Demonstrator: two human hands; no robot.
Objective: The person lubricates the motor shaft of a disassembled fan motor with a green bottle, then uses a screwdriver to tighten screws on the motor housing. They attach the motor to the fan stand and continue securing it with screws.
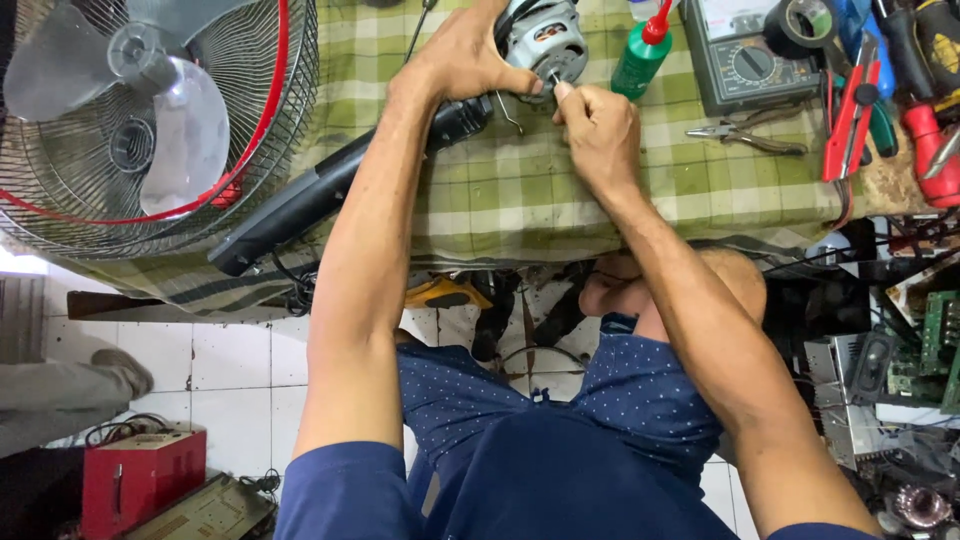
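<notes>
floor, near us: white tiles, a red box (143,478) at lower left, circuit boards and parts (905,370) piled at right.
table edge: green checked cloth (520,190); a black fan stand (330,190) lies across it beside our left forearm.
left hand (465,55): closed around the side of the fan motor (543,40), thumb pressed on its front, steadying it.
right hand (597,125): fingertips pinched shut on the thin metal shaft (553,78) sticking out of the motor toward us.
motor location: top centre of the table, between our two hands, resting on the cloth.
handling: we judge it heavy for its size, rigid metal, not fragile at the casing; windings and wires look delicate. Best taken by the casing, not the slim smooth shaft, which could slip.
beyond, right: green squeeze bottle (641,55) just beside the motor, multimeter (745,55), pliers (750,135), red-handled tools (855,115).
beyond, left: fan cage with clear blades (150,110).
</notes>
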